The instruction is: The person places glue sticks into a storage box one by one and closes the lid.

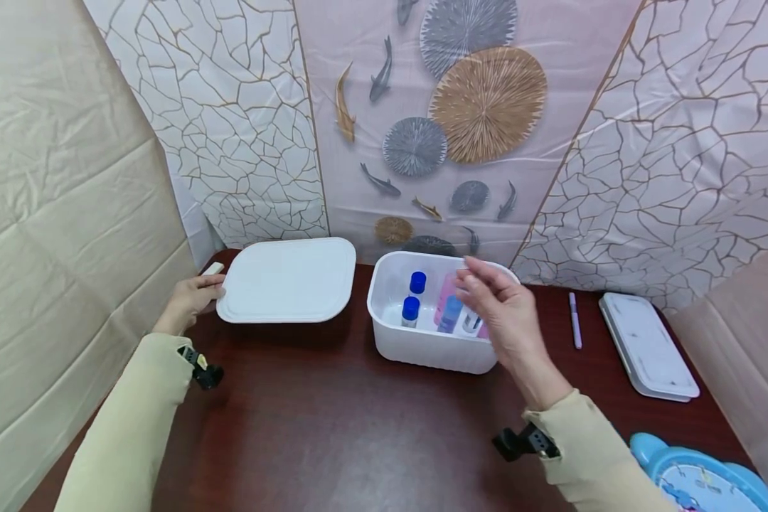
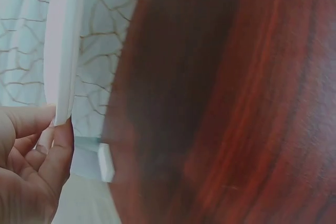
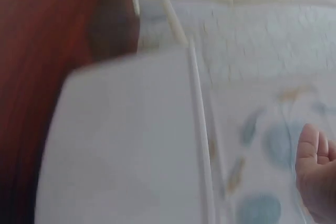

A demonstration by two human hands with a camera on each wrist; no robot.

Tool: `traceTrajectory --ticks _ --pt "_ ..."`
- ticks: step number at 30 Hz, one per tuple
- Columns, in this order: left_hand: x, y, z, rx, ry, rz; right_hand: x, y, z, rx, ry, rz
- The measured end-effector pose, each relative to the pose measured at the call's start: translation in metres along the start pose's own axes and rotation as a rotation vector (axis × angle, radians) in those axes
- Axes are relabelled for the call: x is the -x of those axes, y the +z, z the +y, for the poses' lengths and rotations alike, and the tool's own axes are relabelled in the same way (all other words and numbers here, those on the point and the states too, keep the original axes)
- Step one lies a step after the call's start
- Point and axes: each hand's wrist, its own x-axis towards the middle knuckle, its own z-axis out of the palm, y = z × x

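Observation:
My left hand (image 1: 190,302) pinches the edge of a flat white lid (image 1: 288,281), thumb on one side and fingers on the other. In the left wrist view the lid's edge (image 2: 65,51) stands off the dark table. My right hand (image 1: 502,306) is above the right end of a white plastic bin (image 1: 435,353), fingers loosely bent, with nothing visible in them. Inside the bin are two blue-capped bottles (image 1: 411,311), a light blue bottle (image 1: 450,315) and a pink item (image 1: 444,295). The right hand partly hides the bin's right end.
A small white block (image 1: 212,269) lies at the table's far left edge. Right of the bin are a purple pen (image 1: 574,320) and a white flat case (image 1: 649,346). A blue clock (image 1: 704,480) is at the near right. Patterned cloth hangs behind the table (image 1: 333,427).

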Motion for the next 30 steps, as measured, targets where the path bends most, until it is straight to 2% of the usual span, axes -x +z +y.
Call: traceTrajectory --ticks 7,11,16,20,25,30 --pt "0.009 0.001 0.018 0.183 0.034 -0.033 -0.004 0.045 0.022 -0.035 0.145 -0.111" --pt "0.014 0.004 0.028 0.235 0.059 -0.058 -0.005 0.062 0.033 -0.052 0.200 -0.135" --pt "0.022 0.010 0.041 0.240 0.094 -0.083 -0.004 0.078 0.040 -0.030 0.242 -0.153" --pt "0.029 0.018 0.050 0.261 0.128 -0.117 -0.002 0.086 0.041 -0.002 0.245 -0.143" --pt "0.033 0.025 0.058 0.239 0.170 -0.128 0.000 0.086 0.040 -0.012 0.233 -0.105" --pt "0.036 0.025 0.062 0.332 0.158 -0.205 0.000 0.076 0.036 -0.006 0.238 -0.073"
